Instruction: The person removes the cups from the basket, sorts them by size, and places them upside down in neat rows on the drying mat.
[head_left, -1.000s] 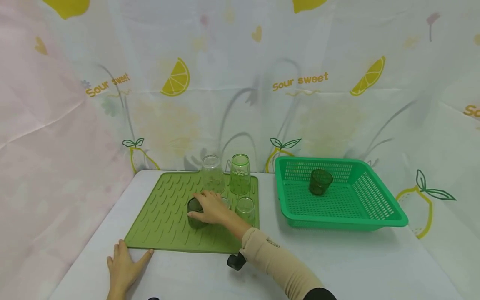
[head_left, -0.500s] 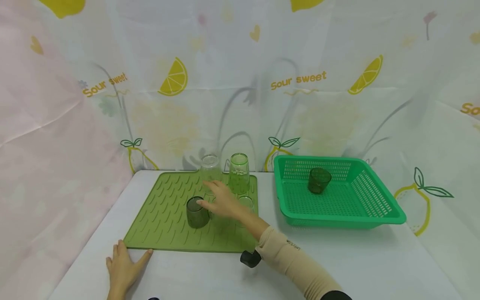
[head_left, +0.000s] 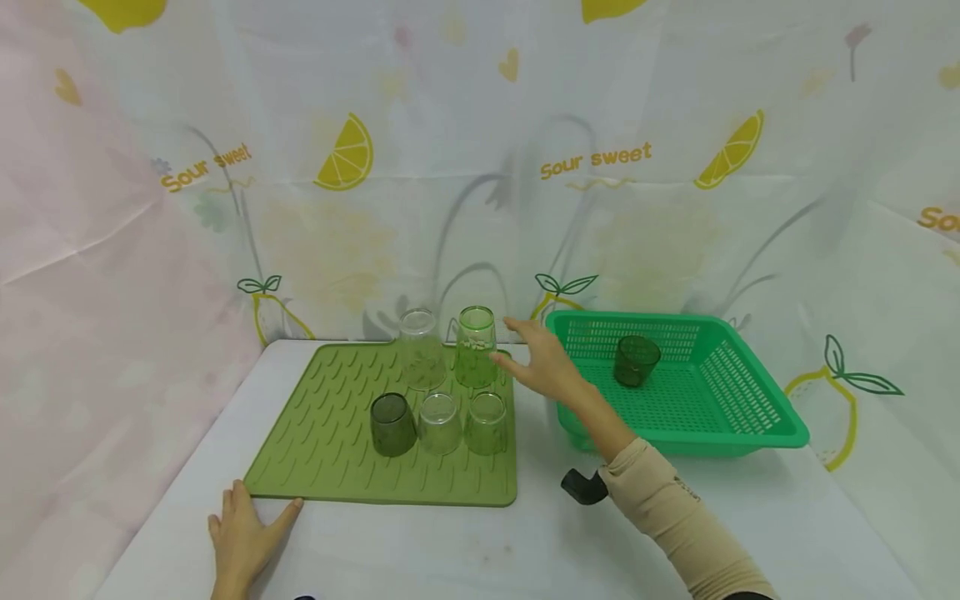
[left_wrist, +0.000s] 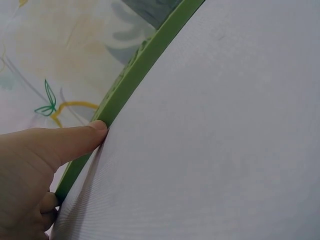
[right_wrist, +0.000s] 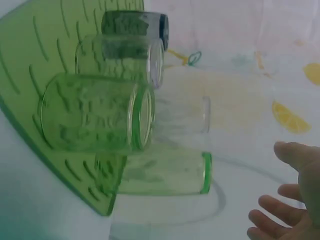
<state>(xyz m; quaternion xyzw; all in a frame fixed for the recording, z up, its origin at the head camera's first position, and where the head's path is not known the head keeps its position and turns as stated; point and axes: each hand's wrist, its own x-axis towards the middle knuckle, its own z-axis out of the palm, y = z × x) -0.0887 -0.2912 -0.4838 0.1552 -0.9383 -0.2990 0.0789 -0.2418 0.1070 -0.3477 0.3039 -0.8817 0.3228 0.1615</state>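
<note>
On the green drying mat (head_left: pixel 330 433) several glasses stand upside down. The front row has a dark grey glass (head_left: pixel 393 425), a clear glass (head_left: pixel 439 425) and a light green glass (head_left: pixel 486 425). Behind them are a tall clear glass (head_left: pixel 422 350) and a tall green glass (head_left: pixel 476 348). My right hand (head_left: pixel 551 362) is in the air between the tall green glass and the basket, fingers spread, holding nothing. With its thumb (left_wrist: pixel 82 140) and fingertips, my left hand (head_left: pixel 243 537) touches the mat's front edge near the left corner.
To the right sits a green plastic basket (head_left: pixel 682 442) with raised, slotted walls. Inside it, toward the back left, a dark green glass (head_left: pixel 637 361) leans slightly. A printed curtain (head_left: pixel 480 167) hangs behind the white table (head_left: pixel 405 550).
My right hand has let go of the dark grey glass, which stays on the mat. It has moved right, toward the basket. The left hand has kept its place.
</note>
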